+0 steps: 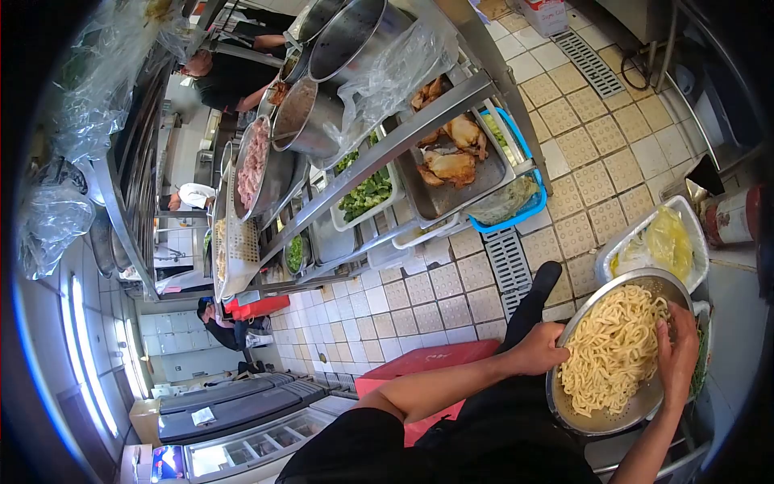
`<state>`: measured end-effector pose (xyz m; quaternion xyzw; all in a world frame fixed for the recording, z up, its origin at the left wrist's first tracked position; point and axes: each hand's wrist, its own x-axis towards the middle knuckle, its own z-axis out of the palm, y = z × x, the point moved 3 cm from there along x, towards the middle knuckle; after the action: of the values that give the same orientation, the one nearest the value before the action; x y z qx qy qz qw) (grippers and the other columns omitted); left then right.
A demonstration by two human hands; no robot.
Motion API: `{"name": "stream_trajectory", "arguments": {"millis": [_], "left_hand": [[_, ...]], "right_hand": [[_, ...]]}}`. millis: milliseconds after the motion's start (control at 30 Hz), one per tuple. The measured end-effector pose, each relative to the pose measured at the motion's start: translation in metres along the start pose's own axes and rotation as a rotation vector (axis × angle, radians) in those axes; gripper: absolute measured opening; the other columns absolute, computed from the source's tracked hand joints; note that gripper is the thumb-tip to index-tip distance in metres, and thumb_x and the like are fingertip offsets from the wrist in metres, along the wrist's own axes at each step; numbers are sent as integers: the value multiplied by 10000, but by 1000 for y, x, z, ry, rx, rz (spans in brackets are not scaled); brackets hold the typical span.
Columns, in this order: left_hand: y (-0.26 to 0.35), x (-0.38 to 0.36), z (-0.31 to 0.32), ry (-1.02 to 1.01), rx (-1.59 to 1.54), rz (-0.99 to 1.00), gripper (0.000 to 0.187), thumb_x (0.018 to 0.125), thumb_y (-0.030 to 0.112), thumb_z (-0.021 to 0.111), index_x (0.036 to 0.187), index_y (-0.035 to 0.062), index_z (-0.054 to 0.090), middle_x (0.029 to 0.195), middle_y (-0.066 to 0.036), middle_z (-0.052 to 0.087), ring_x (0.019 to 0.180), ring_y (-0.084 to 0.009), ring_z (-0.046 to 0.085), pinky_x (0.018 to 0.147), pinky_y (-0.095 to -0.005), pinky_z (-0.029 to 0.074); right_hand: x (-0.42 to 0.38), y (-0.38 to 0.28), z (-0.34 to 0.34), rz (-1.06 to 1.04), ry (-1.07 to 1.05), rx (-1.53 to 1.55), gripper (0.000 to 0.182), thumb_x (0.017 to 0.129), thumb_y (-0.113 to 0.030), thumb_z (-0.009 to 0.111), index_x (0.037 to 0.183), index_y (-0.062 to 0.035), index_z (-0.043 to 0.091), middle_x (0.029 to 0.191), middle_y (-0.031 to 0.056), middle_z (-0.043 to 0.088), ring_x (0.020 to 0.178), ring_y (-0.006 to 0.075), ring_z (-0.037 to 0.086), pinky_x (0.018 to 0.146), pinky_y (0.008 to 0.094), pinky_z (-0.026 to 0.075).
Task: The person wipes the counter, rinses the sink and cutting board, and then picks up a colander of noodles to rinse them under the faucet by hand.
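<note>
Noodles (613, 351): pale, thick strands heaped in a metal colander (592, 419), which sits at the counter's near edge, lower right of view. Heap fills most of the bowl, piled higher toward the far rim.

Left hand (538, 349): closed over the colander's rim, thumb on the inside edge, steadying it. Right hand (676, 355): fingers spread and sunk into the noodles on the opposite side, loosely gripping strands.

Judgement: the step looks like loosening or tossing the noodles by hand. To do it well, keep the rim hand firm so the colander does not tip off the counter edge; lift strands from below with open fingers rather than squeezing, since they look soft and would likely break or clump.

Just behind the colander: a white tray (693, 234) with yellowish contents under plastic. Beyond, across the tiled floor (451, 298), a steel rack (387, 149) holds cooked chicken (451, 165), greens (367, 194) and large pots (306, 117). Another person (230, 77) works farther along.
</note>
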<state>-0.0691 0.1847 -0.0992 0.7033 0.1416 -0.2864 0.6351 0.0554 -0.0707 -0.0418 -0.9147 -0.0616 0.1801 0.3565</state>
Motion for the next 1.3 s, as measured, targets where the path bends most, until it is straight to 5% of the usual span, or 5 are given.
{"name": "stream_trajectory", "arguments": {"millis": [400,500,767,1067,1300], "left_hand": [[23,-5,45,-98,11,57,201,796,71,616,949,-56,647,755,-67,659,710,-70,582,609,-274,487],[-73,-4,82,-102,-44,-53,198,773,120,644,908,-19,682,771,-115,685,692,-128,628,620,-329,514],[-8,-32,201,-216,94,-42,214,733,-39,590,929,-38,676,847,-56,692,709,-102,616,635,-236,475],[48,41,215,-530,285,-76,227,701,-52,606,928,-39,604,882,-85,664,789,-167,618,744,-282,477],[81,59,249,-727,295,-255,300,718,-93,527,1012,-74,581,1000,-129,665,878,-218,645,843,-312,497]], "right_hand": [[-25,-3,59,-156,-324,-16,564,657,-401,765,1022,21,686,1001,257,653,994,425,585,941,476,417],[-78,24,48,-197,-362,-107,453,661,-389,735,953,-45,692,903,212,593,924,391,551,838,467,416],[-302,140,-25,-69,125,23,362,740,-199,690,1095,-133,666,914,126,557,921,338,544,855,452,428],[-371,97,-7,532,808,288,397,894,-254,608,1262,-106,586,1227,153,613,1142,323,563,1028,437,385],[-407,57,31,733,1366,315,258,880,-89,636,1131,-28,636,1122,138,658,1036,272,635,900,354,491]]}}
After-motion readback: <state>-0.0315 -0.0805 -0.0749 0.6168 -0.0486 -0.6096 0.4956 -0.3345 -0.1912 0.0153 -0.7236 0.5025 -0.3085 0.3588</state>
